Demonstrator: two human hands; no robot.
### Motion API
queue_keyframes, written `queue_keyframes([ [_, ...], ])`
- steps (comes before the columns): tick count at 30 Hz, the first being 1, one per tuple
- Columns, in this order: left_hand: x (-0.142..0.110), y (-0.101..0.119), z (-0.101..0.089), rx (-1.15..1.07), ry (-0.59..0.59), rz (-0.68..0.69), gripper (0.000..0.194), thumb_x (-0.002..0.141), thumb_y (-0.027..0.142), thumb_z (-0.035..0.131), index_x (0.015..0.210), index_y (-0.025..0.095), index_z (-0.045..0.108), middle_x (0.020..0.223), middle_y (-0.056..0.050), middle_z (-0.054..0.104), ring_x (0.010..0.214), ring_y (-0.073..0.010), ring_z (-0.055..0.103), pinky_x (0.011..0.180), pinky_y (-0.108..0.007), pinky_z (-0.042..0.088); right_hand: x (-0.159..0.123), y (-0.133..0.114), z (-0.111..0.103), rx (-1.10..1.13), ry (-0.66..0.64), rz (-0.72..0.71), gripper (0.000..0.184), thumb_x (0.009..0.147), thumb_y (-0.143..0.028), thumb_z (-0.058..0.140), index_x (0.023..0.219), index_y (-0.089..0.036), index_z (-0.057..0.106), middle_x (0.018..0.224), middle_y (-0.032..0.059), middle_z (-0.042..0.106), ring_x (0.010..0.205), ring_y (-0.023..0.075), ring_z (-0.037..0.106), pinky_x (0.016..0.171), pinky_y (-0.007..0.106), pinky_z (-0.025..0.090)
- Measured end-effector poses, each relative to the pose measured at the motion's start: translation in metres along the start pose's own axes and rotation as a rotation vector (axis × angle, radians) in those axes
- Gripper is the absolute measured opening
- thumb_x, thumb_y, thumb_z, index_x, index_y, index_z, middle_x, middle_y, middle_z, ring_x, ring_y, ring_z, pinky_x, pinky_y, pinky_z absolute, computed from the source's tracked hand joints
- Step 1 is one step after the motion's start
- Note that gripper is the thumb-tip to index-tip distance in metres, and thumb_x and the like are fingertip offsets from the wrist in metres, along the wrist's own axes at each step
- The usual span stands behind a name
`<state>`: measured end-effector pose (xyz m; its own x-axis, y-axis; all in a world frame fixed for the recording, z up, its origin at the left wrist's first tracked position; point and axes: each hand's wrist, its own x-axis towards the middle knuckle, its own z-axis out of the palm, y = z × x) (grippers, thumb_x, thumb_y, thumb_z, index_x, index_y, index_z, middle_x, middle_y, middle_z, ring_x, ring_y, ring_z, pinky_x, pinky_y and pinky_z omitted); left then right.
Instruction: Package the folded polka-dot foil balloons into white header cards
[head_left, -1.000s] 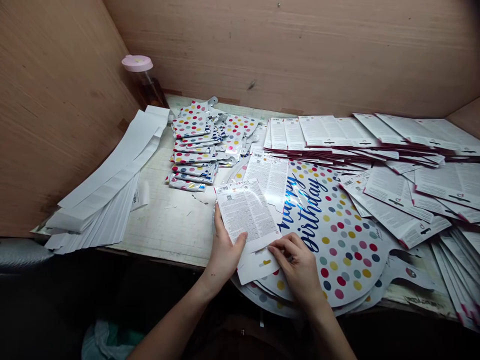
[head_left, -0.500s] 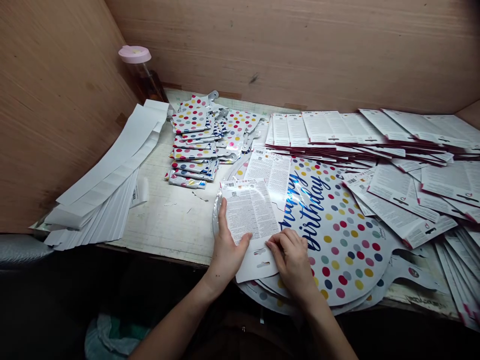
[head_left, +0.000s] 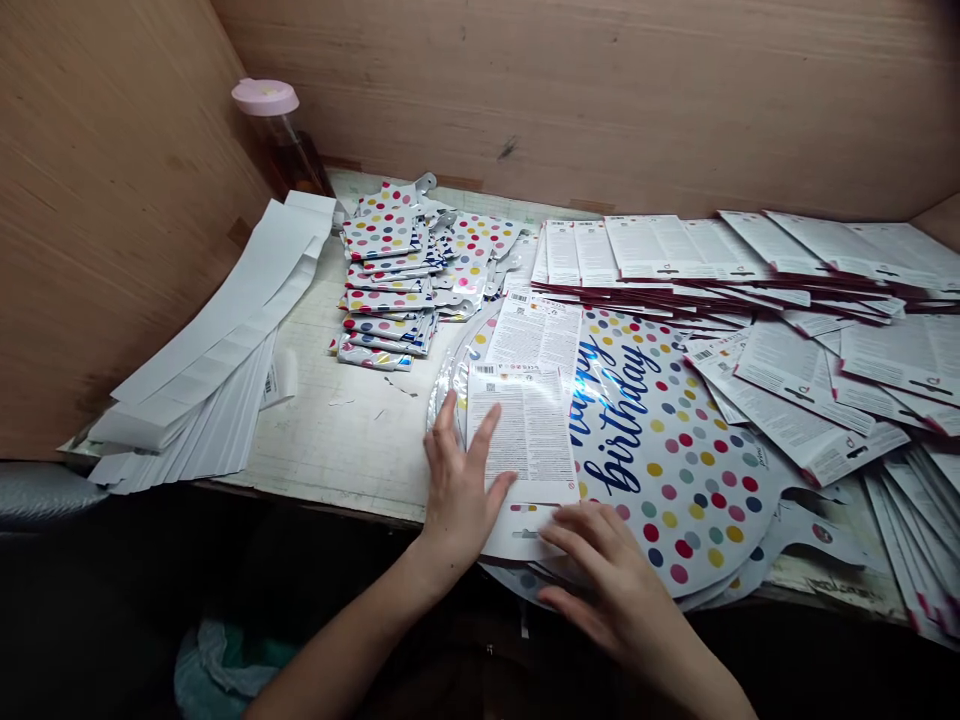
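A clear packet with a printed white card (head_left: 529, 435) lies on a round foil balloon (head_left: 660, 450) that has coloured dots and blue "happy birthday" lettering. My left hand (head_left: 459, 492) rests flat on the packet's left side with its fingers spread. My right hand (head_left: 607, 575) lies open at the packet's lower right corner, fingers stretched out over the balloon's near edge. A second printed card (head_left: 538, 332) sits just beyond the packet on the same balloon.
Folded dotted balloons (head_left: 394, 275) are piled at the back centre. White paper strips (head_left: 217, 350) are stacked on the left. Many printed cards (head_left: 810, 330) with dark red edges cover the right. A pink-lidded bottle (head_left: 277, 130) stands in the back corner. Wooden walls enclose the table (head_left: 345, 440).
The packet has turned more upright and now lies flat on the balloon. Both hands have released their pinch on it and opened. The right hand has slid toward me.
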<state>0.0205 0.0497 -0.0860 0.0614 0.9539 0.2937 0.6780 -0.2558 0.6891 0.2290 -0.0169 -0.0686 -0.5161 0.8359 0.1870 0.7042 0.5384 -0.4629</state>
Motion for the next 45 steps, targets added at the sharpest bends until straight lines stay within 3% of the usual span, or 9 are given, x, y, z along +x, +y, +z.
queue_keyframes([
  [7,-0.03,-0.016,-0.033,-0.02,-0.373,0.598,0.037,0.086,0.038,0.066,0.113,0.013,0.063,0.099,-0.01,0.069,0.094,-0.0238,0.059,0.085,-0.039,0.051,0.004,0.005,0.035,-0.107,0.223,-0.143,0.04,0.09,-0.013,0.06,0.129,-0.015,0.055,0.109,0.0128,0.067,0.095,0.0265,0.057,0.083,0.044,0.05],
  [15,-0.028,-0.011,-0.01,0.11,-0.079,-0.039,0.035,0.088,0.04,0.062,0.115,0.018,0.057,0.106,-0.011,0.059,0.096,-0.0256,0.058,0.08,-0.039,0.052,0.026,0.011,0.041,-0.044,0.404,0.345,0.022,0.092,-0.027,0.057,0.114,-0.022,0.061,0.098,0.0128,0.058,0.093,0.0298,0.056,0.076,0.05,0.051],
  [20,-0.035,-0.003,-0.015,0.165,-0.151,-0.352,0.047,0.084,0.048,0.063,0.119,0.019,0.052,0.077,-0.003,0.059,0.076,-0.0256,0.059,0.069,-0.039,0.047,0.023,0.002,0.05,-0.158,0.205,0.034,0.049,0.093,-0.02,0.053,0.141,-0.027,0.046,0.14,0.0146,0.051,0.13,0.036,0.045,0.097,0.059,0.046],
  [24,-0.034,0.012,-0.03,-0.458,-0.363,-0.594,0.048,0.089,0.048,0.056,0.125,0.021,0.039,0.063,0.006,0.053,0.055,-0.0156,0.052,0.055,-0.027,0.04,0.029,-0.006,0.041,-0.151,0.168,-0.09,0.065,0.092,-0.02,0.055,0.151,-0.015,0.029,0.145,0.017,0.048,0.138,0.0368,0.039,0.1,0.058,0.047],
  [28,0.018,-0.008,-0.06,-0.735,-0.275,-0.457,0.068,0.089,0.051,0.055,0.141,0.022,0.023,0.067,0.006,0.054,0.062,-0.0147,0.054,0.06,-0.026,0.044,0.056,0.029,-0.013,-0.219,0.352,-0.245,0.066,0.093,-0.007,0.047,0.153,-0.02,0.025,0.142,0.0113,0.052,0.133,0.028,0.047,0.102,0.05,0.05],
  [32,0.098,-0.053,-0.079,-0.039,0.219,-0.278,0.073,0.081,0.044,0.066,0.14,0.016,0.033,0.114,-0.011,0.056,0.106,-0.0251,0.055,0.087,-0.037,0.047,0.119,0.121,-0.093,-0.375,0.571,-0.039,0.046,0.097,-0.013,0.045,0.14,-0.03,0.048,0.139,0.0038,0.057,0.13,0.0219,0.051,0.107,0.048,0.044],
  [37,0.124,-0.032,-0.035,0.226,-0.105,-0.206,0.052,0.073,0.061,0.069,0.102,0.017,0.065,0.103,-0.01,0.063,0.102,-0.0288,0.058,0.089,-0.039,0.047,0.192,0.214,-0.137,-0.282,0.453,0.272,0.036,0.096,-0.012,0.036,0.114,-0.012,0.067,0.13,0.0161,0.061,0.138,0.0251,0.041,0.117,0.05,0.021],
  [42,0.12,0.009,0.017,0.329,-0.206,-0.298,0.075,0.056,0.054,0.084,0.11,0.007,0.059,0.114,-0.024,0.06,0.11,-0.0397,0.055,0.093,-0.047,0.044,0.197,0.199,-0.114,-0.161,0.507,0.392,0.031,0.083,-0.013,0.053,0.113,-0.007,0.063,0.133,0.0261,0.052,0.138,0.0412,0.031,0.108,0.069,0.016],
  [45,0.128,0.006,0.016,0.298,-0.274,-0.345,0.055,0.063,0.041,0.084,0.102,0.009,0.061,0.105,-0.021,0.066,0.104,-0.0372,0.061,0.088,-0.043,0.046,0.167,0.144,-0.082,-0.043,0.518,0.381,0.032,0.087,-0.025,0.054,0.116,-0.014,0.062,0.128,0.0207,0.056,0.125,0.0353,0.047,0.102,0.058,0.037],
])
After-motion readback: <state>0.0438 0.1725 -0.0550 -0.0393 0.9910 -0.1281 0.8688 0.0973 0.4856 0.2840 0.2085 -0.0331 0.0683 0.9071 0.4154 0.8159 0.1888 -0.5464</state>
